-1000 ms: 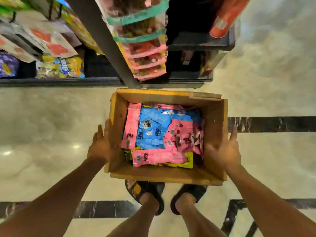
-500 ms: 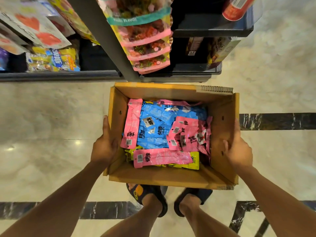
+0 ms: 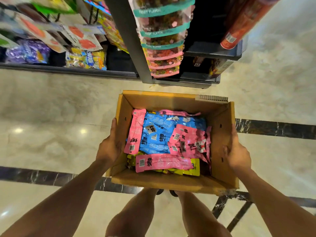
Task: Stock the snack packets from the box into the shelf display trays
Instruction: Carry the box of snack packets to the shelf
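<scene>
Cardboard box (image 3: 171,102) of snack packets (image 3: 164,139) is carried, left hand (image 3: 110,147) and right hand (image 3: 238,153) gripping its sides; probably it needs setting down next

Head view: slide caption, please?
Left hand and right hand hold a cardboard box of pink, blue and yellow snack packets before the shelf.

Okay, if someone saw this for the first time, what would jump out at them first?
The open cardboard box at centre, piled with bright pink packets and blue packets, with the left hand and right hand gripping its side walls. Beyond it, hanging candy bags with teal and pink headers run up the shelf post.
</scene>
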A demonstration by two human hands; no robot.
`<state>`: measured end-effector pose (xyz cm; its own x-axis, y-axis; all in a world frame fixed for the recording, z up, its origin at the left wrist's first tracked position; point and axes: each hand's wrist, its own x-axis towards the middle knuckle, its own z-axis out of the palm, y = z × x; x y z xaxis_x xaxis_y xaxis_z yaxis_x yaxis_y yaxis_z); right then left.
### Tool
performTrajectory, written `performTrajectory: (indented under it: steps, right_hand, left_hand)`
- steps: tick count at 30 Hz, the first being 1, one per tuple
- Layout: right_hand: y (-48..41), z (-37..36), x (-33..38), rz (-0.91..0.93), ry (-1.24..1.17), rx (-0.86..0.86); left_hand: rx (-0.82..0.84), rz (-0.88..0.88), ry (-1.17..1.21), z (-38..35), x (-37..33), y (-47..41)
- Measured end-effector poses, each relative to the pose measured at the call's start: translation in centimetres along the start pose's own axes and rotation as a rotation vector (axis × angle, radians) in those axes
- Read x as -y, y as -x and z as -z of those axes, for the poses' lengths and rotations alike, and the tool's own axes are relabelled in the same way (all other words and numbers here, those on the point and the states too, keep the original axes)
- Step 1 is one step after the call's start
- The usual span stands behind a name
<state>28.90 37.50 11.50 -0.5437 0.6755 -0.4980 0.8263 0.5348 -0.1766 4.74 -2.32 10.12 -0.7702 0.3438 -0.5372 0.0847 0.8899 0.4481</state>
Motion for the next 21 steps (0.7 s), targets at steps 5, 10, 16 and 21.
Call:
performTrajectory:
  steps: [5,10,16,21]
  right_hand:
    - [7.0,8.9,3.0,0.046,0.018,0.009]
    - [13.5,17.5,6.7,0.021,0.048,0.057]
    - [19.8,25.8,13.3,-0.051,0.065,0.048]
    - [20.7,28.7,19.2,0.268,0.175,0.030]
  left_hand:
    - [0.016,0.041,0.039,7.2,-2.1,8.7]
    - [-0.011,0.056,0.057,14.6,-4.4,16.7]
    - [-0.124,0.104,0.140,21.7,-3.5,23.2]
    - [-0.224,0.093,0.169,27.4,-0.8,26.9]
